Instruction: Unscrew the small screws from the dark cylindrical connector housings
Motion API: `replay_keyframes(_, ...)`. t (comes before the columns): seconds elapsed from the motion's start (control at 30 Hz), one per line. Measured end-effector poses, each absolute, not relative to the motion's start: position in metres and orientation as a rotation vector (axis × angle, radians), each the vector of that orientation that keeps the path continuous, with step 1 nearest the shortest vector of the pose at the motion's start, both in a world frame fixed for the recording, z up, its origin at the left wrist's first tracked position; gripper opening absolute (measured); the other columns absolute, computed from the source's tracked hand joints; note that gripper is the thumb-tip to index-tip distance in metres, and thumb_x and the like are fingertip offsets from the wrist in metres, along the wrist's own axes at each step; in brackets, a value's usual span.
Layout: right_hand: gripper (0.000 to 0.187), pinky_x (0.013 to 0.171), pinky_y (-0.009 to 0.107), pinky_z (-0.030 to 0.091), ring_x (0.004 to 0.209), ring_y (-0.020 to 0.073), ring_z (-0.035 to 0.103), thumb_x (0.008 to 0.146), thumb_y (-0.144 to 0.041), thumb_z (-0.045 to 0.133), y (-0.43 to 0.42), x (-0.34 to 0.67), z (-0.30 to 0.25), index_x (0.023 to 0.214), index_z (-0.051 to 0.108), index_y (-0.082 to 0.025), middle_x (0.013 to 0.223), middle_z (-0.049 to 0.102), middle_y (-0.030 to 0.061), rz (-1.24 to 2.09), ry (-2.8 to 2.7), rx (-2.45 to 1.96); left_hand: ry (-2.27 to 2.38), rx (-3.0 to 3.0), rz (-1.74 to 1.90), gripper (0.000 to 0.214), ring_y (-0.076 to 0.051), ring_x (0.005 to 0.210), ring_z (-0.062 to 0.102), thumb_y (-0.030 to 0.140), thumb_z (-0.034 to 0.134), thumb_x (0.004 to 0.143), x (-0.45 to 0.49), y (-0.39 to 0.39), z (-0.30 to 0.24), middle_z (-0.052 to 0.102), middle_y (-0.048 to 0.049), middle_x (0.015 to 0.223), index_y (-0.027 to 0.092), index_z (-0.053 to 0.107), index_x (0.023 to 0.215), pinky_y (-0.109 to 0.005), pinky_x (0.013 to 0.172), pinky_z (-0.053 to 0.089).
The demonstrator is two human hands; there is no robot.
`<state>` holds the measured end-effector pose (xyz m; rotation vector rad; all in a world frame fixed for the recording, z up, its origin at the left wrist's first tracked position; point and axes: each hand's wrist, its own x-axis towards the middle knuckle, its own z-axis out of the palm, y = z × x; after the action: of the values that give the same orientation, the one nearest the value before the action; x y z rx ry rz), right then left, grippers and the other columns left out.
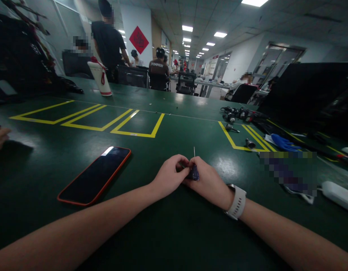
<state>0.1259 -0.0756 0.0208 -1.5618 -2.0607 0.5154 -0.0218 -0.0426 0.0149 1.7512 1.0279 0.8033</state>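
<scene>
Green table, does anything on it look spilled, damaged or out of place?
Nothing spilled or broken shows. The phone lies askew, outside the yellow boxes; small tools lie scattered across the right outline, by a blue glove. The left hand and right hand pinch a small dark part.

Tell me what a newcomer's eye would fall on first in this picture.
First, the left hand and right hand meeting at the near middle of the green table, pinching a small dark part with a thin pin sticking up. Next, the phone in an orange case, lying screen up to their left. Behind them, bright yellow boxes are marked on the table.
</scene>
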Motion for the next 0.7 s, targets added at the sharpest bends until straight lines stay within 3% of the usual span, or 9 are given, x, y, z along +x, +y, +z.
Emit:
replay_keyframes(0.2,0.04,0.071,0.034,0.047,0.086,0.0191,0.057,0.066,-0.024,0.071,-0.076,0.148,0.025,0.099,0.048,-0.019,0.098,0.059,0.0046,0.803,-2.043,-1.491,0.962,2.118,0.559,0.031,-0.018,0.074,0.057,0.024,0.058,0.075,-0.028,-0.04,0.024,0.063,-0.0069,0.094,0.017,0.064,0.105,-0.03,0.064,0.045)
replay_keyframes(0.37,0.042,0.072,0.033,0.051,0.085,0.0159,0.059,0.073,-0.017,0.063,-0.086,0.168,0.023,0.111,0.045,-0.021,0.105,0.056,0.0047,1.067,-1.967,-1.393,0.893,2.279,0.517,0.031,-0.021,0.084,0.057,0.026,0.063,0.074,-0.027,-0.045,0.026,0.063,-0.0064,0.097,0.019,0.064,0.104,-0.033,0.07,0.045)
replay_keyframes(0.57,0.052,0.075,0.035,0.052,0.089,0.0169,0.059,0.072,-0.016,0.064,-0.087,0.176,0.021,0.118,0.042,-0.022,0.112,0.054,0.0062,1.083,-1.994,-1.347,0.807,2.328,0.565,0.031,-0.022,0.094,0.058,0.016,0.062,0.076,-0.024,-0.05,0.02,0.063,-0.0058,0.105,0.021,0.063,0.107,-0.037,0.083,0.045)
replay_keyframes(0.7,0.046,0.081,0.037,0.052,0.096,0.0175,0.058,0.076,-0.012,0.059,-0.082,0.181,0.018,0.119,0.042,-0.022,0.116,0.053,0.007,1.147,-1.927,-1.305,0.733,2.427,0.627,0.036,-0.023,0.106,0.054,0.012,0.058,0.078,-0.027,-0.048,0.018,0.062,-0.0069,0.114,0.022,0.06,0.112,-0.042,0.093,0.041)
